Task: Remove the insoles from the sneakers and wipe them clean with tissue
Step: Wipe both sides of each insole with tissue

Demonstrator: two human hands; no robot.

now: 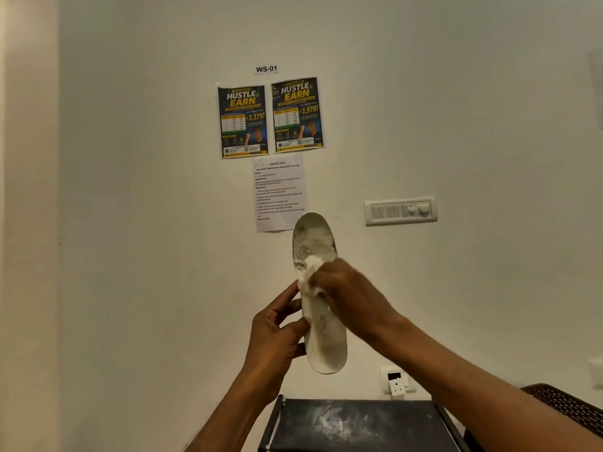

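Head view. A white insole is being held upright in front of the wall, just toward 6 o'clock from the frame centre, with its worn, flaking toe end pointing to 12 o'clock and its heel to 6 o'clock. The left hand is grasping the insole's 9 o'clock edge along the heel half, thumb lying on the printed face. The right hand is pinching a tissue wad and pressing it against the insole's middle.

On the wall toward 12 o'clock a task sheet is hanging below two posters and a WS-01 label. A switch panel is sitting at 3 o'clock of the toe end. A dusty black rack top is lying at 6 o'clock, beneath the heel.
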